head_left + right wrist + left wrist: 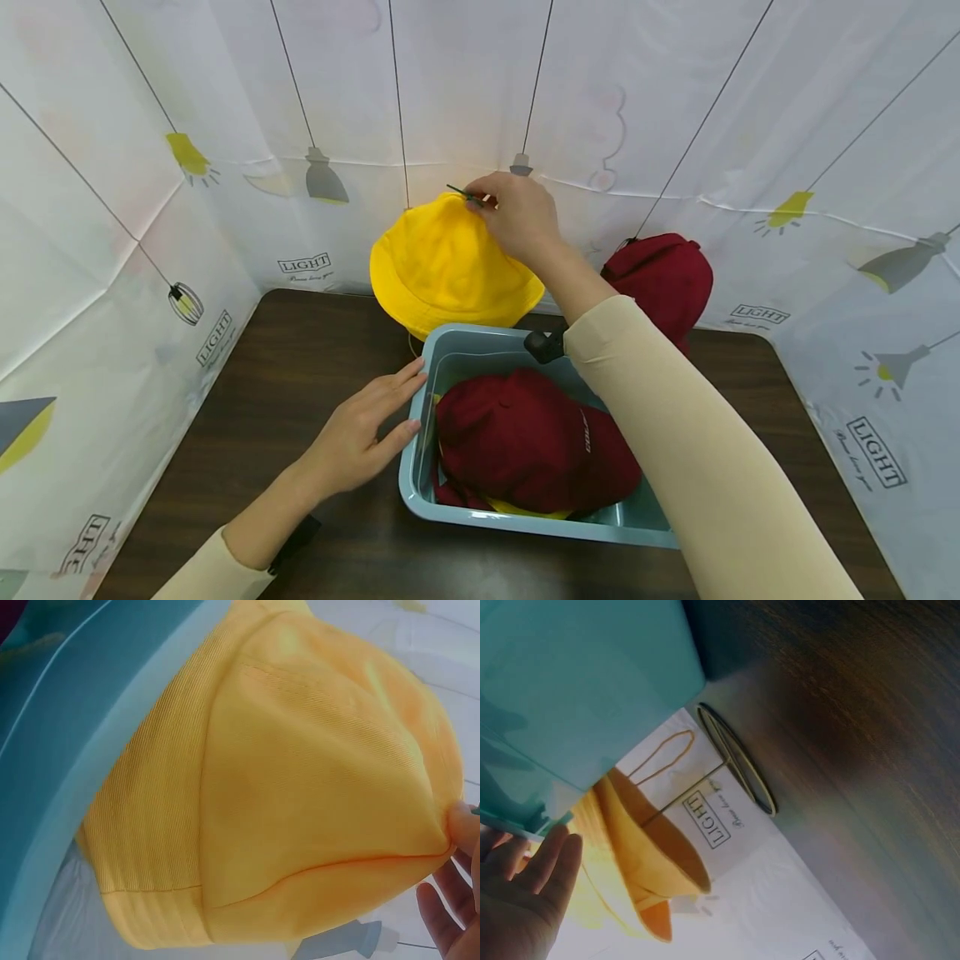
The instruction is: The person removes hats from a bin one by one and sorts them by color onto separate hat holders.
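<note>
A yellow bucket hat [450, 267] stands behind the blue bin [525, 523], crown up. My right hand [519, 212] pinches the top of its crown, where a thin dark green piece [463, 194] sticks out. Below the hat in the left wrist view is a metal stand [686, 792] with a ring base; its rod runs up into the hat. My left hand [360, 437] touches the bin's left rim with fingers extended. Inside the bin lies a dark red cap [517, 442] with pale lettering, over something yellow that is mostly covered.
Another dark red cap [663, 275] is at the back right, partly behind my right sleeve [675, 417]. The dark wooden table [330, 333] meets a white curtain [465, 92] printed with lamps along the back and sides.
</note>
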`<state>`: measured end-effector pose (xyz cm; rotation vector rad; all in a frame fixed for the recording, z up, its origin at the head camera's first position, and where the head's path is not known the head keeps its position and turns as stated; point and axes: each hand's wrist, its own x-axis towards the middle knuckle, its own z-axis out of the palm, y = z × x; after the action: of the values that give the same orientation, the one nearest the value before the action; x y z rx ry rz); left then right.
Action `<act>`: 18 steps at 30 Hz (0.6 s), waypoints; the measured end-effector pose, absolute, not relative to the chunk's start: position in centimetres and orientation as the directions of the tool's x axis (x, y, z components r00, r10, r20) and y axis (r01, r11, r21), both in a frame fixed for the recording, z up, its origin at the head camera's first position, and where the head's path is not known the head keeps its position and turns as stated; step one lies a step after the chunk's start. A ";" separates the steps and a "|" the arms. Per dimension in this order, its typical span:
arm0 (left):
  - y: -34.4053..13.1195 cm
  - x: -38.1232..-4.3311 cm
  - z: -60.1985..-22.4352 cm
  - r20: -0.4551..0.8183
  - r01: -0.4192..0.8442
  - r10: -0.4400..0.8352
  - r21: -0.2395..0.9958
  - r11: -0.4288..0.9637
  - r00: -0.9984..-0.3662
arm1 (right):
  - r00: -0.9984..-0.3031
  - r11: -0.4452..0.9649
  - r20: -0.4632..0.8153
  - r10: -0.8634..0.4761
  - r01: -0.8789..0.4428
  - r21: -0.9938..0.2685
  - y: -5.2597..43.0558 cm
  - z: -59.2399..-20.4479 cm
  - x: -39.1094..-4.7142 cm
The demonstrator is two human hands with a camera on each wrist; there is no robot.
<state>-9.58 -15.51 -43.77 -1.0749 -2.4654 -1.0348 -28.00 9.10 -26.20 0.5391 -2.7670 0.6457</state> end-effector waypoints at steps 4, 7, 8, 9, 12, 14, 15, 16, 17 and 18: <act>-15.5 -9.6 -43.8 0.486 0.722 0.535 0.508 0.470 -0.691 | -0.907 0.832 0.287 -0.309 -0.404 -0.381 8.7 -26.6 -28.0; -15.5 -9.6 -43.8 0.482 0.720 0.537 0.512 0.469 -0.692 | -0.908 0.830 0.278 -0.313 -0.404 -0.384 8.5 -26.9 -28.0; -15.5 -9.6 -43.8 0.480 0.719 0.538 0.513 0.468 -0.693 | -0.908 0.829 0.280 -0.313 -0.405 -0.385 8.5 -27.0 -28.0; -15.5 -9.6 -43.8 0.478 0.718 0.538 0.516 0.467 -0.694 | -0.907 0.829 0.283 -0.313 -0.406 -0.385 8.5 -27.0 -28.0; -15.5 -9.6 -43.8 0.481 0.720 0.538 0.513 0.468 -0.692 | -0.901 0.825 0.298 -0.314 -0.415 -0.385 8.7 -27.0 -28.0; -15.5 -9.6 -43.9 0.482 0.719 0.536 0.513 0.468 -0.693 | -0.897 0.819 0.301 -0.324 -0.425 -0.385 8.8 -26.8 -27.9; -15.5 -9.6 -43.9 0.484 0.720 0.536 0.512 0.468 -0.692 | -0.896 0.817 0.298 -0.330 -0.429 -0.385 8.9 -26.7 -27.8; -15.5 -9.6 -43.9 0.486 0.722 0.535 0.509 0.469 -0.691 | -0.894 0.815 0.295 -0.338 -0.435 -0.382 9.1 -26.6 -27.8; -15.6 -9.6 -43.9 0.487 0.722 0.535 0.508 0.470 -0.691 | -0.892 0.814 0.290 -0.348 -0.440 -0.379 9.2 -26.5 -27.7; -15.6 -9.6 -44.0 0.485 0.720 0.534 0.510 0.471 -0.693 | -0.891 0.812 0.284 -0.355 -0.444 -0.377 9.3 -26.4 -27.6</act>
<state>-9.63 -15.57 -43.95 -1.0745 -2.4630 -1.0381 -27.63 9.35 -26.37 0.6243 -2.7976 0.6551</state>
